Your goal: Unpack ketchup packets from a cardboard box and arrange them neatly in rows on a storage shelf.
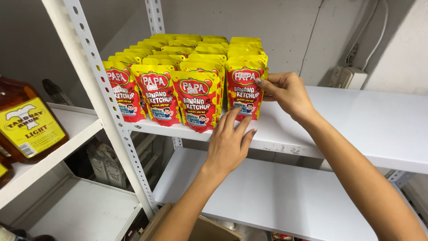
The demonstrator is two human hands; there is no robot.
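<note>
Several red and yellow stand-up sauce pouches stand in rows on a white metal shelf (356, 120). My right hand (287, 93) pinches the right edge of the front right pouch (243, 91) between thumb and fingers. My left hand (228, 140) is below it, its fingers spread, with the fingertips touching the lower front of that same pouch and the side of the neighbouring front pouch (195, 100). Two more front pouches (157, 93) stand further left.
A white perforated upright post (104, 100) rises at the left of the shelf. A large amber bottle with a yellow label (26, 122) stands on the neighbouring left shelf. A lower white shelf (276, 196) lies beneath. A brown cardboard box edge (209, 230) shows at the bottom.
</note>
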